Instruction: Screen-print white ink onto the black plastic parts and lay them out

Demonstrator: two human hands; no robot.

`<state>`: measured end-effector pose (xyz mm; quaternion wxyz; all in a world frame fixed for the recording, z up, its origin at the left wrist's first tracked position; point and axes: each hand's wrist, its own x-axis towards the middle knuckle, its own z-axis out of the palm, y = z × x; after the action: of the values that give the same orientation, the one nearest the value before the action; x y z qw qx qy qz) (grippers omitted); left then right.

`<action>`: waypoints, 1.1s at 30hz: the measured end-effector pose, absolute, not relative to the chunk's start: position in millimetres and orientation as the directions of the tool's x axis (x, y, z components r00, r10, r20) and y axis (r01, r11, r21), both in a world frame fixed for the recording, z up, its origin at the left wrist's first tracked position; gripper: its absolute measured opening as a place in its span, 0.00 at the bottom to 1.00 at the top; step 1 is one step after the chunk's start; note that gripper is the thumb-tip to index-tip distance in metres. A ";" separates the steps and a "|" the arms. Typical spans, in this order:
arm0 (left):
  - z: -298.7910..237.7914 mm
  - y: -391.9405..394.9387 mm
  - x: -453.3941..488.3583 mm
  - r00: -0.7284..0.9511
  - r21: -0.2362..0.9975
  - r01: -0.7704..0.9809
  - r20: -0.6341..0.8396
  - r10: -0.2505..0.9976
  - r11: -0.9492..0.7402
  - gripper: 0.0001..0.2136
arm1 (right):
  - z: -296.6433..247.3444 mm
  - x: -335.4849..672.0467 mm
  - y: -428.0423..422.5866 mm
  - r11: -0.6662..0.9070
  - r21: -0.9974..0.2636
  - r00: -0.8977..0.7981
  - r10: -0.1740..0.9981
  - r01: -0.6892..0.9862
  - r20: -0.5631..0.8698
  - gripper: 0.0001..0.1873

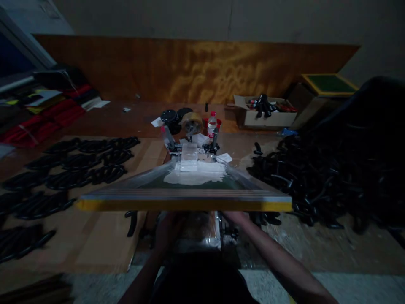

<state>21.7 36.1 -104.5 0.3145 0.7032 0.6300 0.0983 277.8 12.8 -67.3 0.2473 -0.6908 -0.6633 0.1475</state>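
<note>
Head view: yellow-edged frame, near edge running left-right, partly hides the person's left hand and right hand, neither clearly nearer, grip or openness impossible to tell.

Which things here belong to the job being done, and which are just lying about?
Likely the job's:
- yellow-edged frame above both hands
- white paste on it
- black pieces on both sides

Likely just lying about:
- bottle
- open cardboard box

Black curved pieces on cardboard
</note>
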 end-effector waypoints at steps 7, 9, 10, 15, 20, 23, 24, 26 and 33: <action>-106.7 37.9 15.0 0.274 0.705 0.707 -0.214 0.938 -0.046 0.20 | -95.3 229.3 0.1 0.132 -0.454 -0.160 0.987 0.881 -0.024 0.25; -105.8 36.1 11.2 0.270 0.745 0.666 -0.206 0.940 -0.028 0.20 | -89.6 237.9 -2.5 0.099 -0.428 -0.105 0.994 0.898 0.010 0.26; -104.8 34.7 8.7 0.267 0.760 0.650 -0.204 0.942 -0.019 0.21 | -86.1 246.4 -6.1 0.065 -0.417 -0.059 0.998 0.906 0.026 0.25; -97.7 28.3 -4.8 0.251 0.788 0.616 -0.211 0.945 0.012 0.19 | -78.1 322.3 -30.0 -0.250 -0.298 0.258 0.966 0.921 -0.013 0.22; -90.4 30.0 -1.8 0.219 0.807 0.589 -0.222 0.950 0.052 0.20 | -90.0 392.3 -20.3 -0.333 -0.055 0.323 0.936 0.941 -0.139 0.18; -87.5 32.0 4.5 0.215 0.817 0.574 -0.220 0.952 0.059 0.18 | -94.4 407.5 -7.4 -0.284 -0.029 0.273 0.942 0.958 -0.193 0.14; -87.0 32.9 5.1 0.213 0.819 0.570 -0.219 0.952 0.060 0.17 | -94.2 409.7 -4.7 -0.275 -0.029 0.264 0.945 0.961 -0.195 0.13; -85.9 35.8 2.4 0.193 0.824 0.563 -0.210 0.959 0.067 0.15 | -91.4 411.4 -2.5 -0.282 -0.032 0.272 0.947 0.959 -0.172 0.12; -31.9 60.0 -16.1 -0.029 0.878 0.470 -0.088 0.996 0.091 0.20 | -89.2 350.3 -8.1 -0.153 -0.505 0.179 0.984 0.850 0.004 0.19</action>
<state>-16.1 60.0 -31.9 0.3845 0.5811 0.6305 0.3419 350.3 -8.1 -89.2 0.2019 -0.7407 -0.6188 0.1662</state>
